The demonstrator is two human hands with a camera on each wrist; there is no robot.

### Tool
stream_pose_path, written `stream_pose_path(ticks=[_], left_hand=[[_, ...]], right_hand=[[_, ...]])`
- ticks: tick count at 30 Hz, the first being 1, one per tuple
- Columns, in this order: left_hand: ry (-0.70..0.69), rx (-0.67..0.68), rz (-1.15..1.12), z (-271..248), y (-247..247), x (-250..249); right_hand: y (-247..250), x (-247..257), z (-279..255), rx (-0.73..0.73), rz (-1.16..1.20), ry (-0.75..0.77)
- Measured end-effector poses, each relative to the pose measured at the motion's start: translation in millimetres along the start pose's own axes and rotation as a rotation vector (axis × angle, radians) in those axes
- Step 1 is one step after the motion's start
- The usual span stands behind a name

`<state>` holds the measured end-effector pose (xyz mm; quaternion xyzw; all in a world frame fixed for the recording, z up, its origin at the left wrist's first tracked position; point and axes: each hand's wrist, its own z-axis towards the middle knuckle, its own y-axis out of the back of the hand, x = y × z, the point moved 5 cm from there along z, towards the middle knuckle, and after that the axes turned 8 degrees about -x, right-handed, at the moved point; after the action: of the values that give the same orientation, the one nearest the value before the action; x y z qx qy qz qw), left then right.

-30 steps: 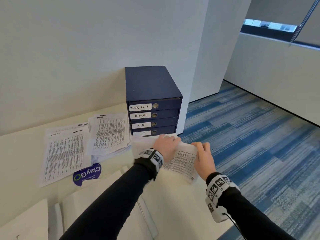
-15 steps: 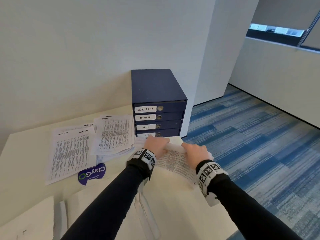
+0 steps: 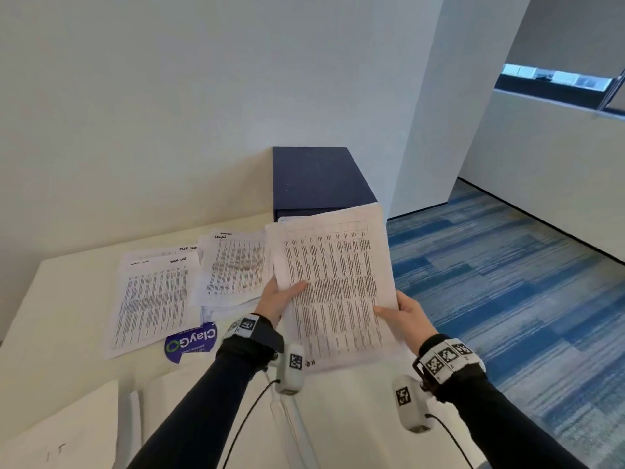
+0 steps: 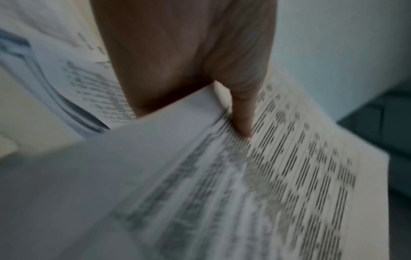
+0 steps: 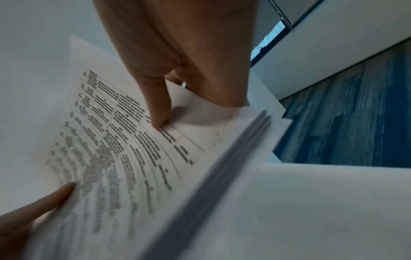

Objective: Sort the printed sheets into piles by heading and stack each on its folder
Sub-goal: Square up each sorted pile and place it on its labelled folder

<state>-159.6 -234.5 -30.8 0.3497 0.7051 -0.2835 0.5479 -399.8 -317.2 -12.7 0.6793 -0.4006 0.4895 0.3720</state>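
I hold a sheaf of printed sheets [image 3: 333,286] up above the table's right end, print facing me. My left hand [image 3: 282,297] pinches its left edge, thumb on top of the sheaf [image 4: 289,176]. My right hand [image 3: 402,314] pinches the right edge, thumb on the print of the sheaf [image 5: 124,158]. Two sorted piles lie on the table: one headed "Task List" [image 3: 152,299] at the left, another pile [image 3: 236,265] beside it. A white folder marked "IT" [image 3: 57,434] lies at the near left.
A dark blue drawer box [image 3: 321,179] stands against the wall behind the lifted sheets, its drawer labels hidden. A purple round "ClayGo" sticker [image 3: 191,341] lies on the cream table [image 3: 61,299]. More white folders [image 3: 169,401] lie near me. Blue carpet [image 3: 507,299] lies to the right.
Both hands gathered the sheets that lay flat before the drawer box and lifted them off the table, tilting them up to face me; they now cover the drawer fronts.
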Motion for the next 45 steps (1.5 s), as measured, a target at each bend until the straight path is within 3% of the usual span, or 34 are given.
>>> stream_pose_path(ticks=[6,9,12,15,19,22,24,31,34,36,39,41,45], left_hand=[[-0.29,-0.044,0.102,-9.6,-18.4,-37.5],[-0.299,-0.09,0.089,-10.8,-22.0,-27.0],[-0.211,-0.091,0.076,-6.0,-24.1,-4.1],[-0.182,-0.108,0.096,-3.9,-27.5,-2.6],[-0.218,-0.076,0.126,1.9,-37.4,-11.3],[-0.258,-0.06,0.168,5.9,-40.3,-12.8],[-0.267,-0.07,0.183,11.2,-41.1,-8.3],[-0.181,-0.018,0.275,16.4,-35.5,11.0],[-0.287,0.014,0.377,11.5,-39.6,-3.1],[-0.389,0.068,0.504,5.7,-52.2,-21.1],[-0.559,0.16,0.74,-6.9,-78.1,-49.1],[-0.637,0.151,0.838,-11.1,-85.9,-61.8],[-0.582,0.119,1.03,4.7,-55.8,-54.4]], right_hand=[[-1.0,13.7,12.3,-0.052,0.286,0.012],[-1.0,14.4,13.6,-0.098,0.291,0.059],[-1.7,0.7,12.0,-0.156,0.249,0.051],[4.7,1.2,9.0,-0.311,0.187,0.116],[11.5,33.7,-3.4,-0.516,-0.164,0.413],[0.3,41.6,-7.5,-0.431,-0.593,0.551],[-2.5,37.2,-5.0,-0.374,-0.728,0.551],[5.4,40.8,-1.3,-0.385,-0.686,0.454],[1.4,51.8,-1.0,-0.385,-1.146,0.397],[-8.2,61.7,1.5,-0.333,-1.273,0.395],[-12.3,70.6,10.8,-0.271,-0.99,0.318],[-4.5,71.7,15.4,-0.27,-0.734,0.266],[23.4,43.3,9.7,-0.282,-0.347,0.167]])
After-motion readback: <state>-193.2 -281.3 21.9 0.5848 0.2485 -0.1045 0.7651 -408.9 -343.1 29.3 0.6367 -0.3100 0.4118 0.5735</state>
